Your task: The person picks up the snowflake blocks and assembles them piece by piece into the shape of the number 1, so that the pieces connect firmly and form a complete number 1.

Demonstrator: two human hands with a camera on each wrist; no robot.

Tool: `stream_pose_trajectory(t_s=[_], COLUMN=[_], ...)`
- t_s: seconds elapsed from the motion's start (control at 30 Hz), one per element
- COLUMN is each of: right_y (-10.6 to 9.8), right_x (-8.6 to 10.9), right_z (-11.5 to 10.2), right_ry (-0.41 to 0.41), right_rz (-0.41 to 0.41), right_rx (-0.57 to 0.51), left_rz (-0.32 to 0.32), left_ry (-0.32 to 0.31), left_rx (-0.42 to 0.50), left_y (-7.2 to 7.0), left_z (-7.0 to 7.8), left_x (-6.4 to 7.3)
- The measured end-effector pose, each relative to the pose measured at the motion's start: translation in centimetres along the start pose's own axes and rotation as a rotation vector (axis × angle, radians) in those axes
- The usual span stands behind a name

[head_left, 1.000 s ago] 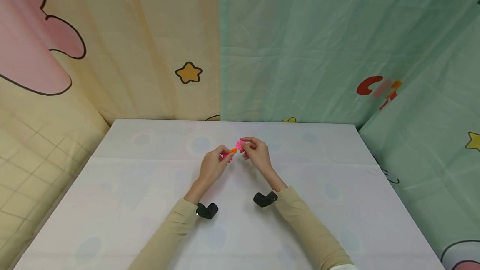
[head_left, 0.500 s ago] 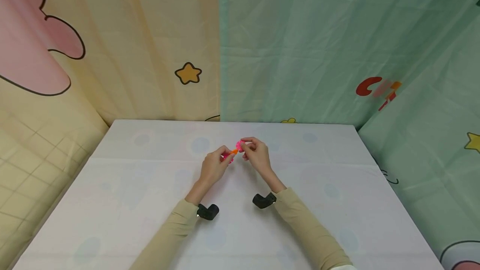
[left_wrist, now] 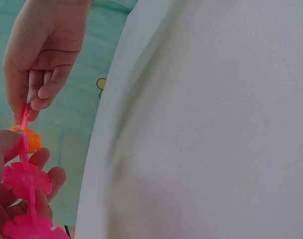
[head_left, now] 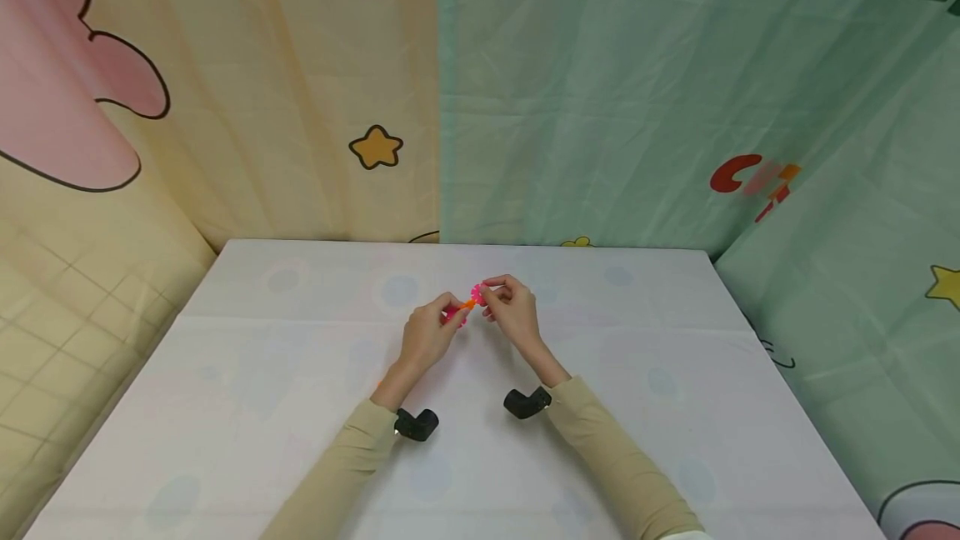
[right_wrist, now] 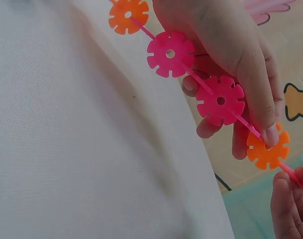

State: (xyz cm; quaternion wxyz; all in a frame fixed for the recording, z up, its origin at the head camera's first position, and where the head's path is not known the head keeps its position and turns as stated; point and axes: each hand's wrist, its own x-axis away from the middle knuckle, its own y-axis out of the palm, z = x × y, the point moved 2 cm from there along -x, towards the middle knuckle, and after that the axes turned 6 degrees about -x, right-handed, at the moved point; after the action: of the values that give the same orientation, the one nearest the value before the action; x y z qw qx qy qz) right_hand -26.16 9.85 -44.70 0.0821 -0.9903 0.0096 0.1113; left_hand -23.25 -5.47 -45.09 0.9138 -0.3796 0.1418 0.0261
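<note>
My left hand [head_left: 427, 332] pinches an orange notched plastic disc [right_wrist: 268, 158] between thumb and fingers. From it hangs a chain of interlocking snowflake discs, with a pink disc [right_wrist: 221, 101], another pink disc [right_wrist: 170, 54] and an orange disc [right_wrist: 128, 16] lying flat to the right wrist view. Thin pink discs seen edge-on join them. Fingertips of my right hand [head_left: 513, 311] pinch a pink disc [right_wrist: 289, 172], also edge-on in that view. Its edge meets the rim of the orange disc held on the left. Both hands are raised over the table.
A white cloth covers the table [head_left: 300, 423]; its far edge runs behind the hands. Beyond stands a printed curtain [head_left: 585, 107], yellow on the left and green on the right. Black cameras are strapped at both wrists.
The right hand has shifted very slightly left, and its pink disc has come up against the orange disc. The left hand has barely moved.
</note>
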Motion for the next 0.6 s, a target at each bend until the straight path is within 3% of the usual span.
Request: stream_pose_trajectory(t_s=[0.6], right_y=[0.14], right_x=[0.24], right_z=[0.48], right_ry=[0.015], right_rz=[0.056], right_rx=[-0.088], left_rz=[0.019], left_ry=[0.02], left_rx=[-0.009], left_y=[-0.02], left_z=[-0.01], left_x=[-0.17])
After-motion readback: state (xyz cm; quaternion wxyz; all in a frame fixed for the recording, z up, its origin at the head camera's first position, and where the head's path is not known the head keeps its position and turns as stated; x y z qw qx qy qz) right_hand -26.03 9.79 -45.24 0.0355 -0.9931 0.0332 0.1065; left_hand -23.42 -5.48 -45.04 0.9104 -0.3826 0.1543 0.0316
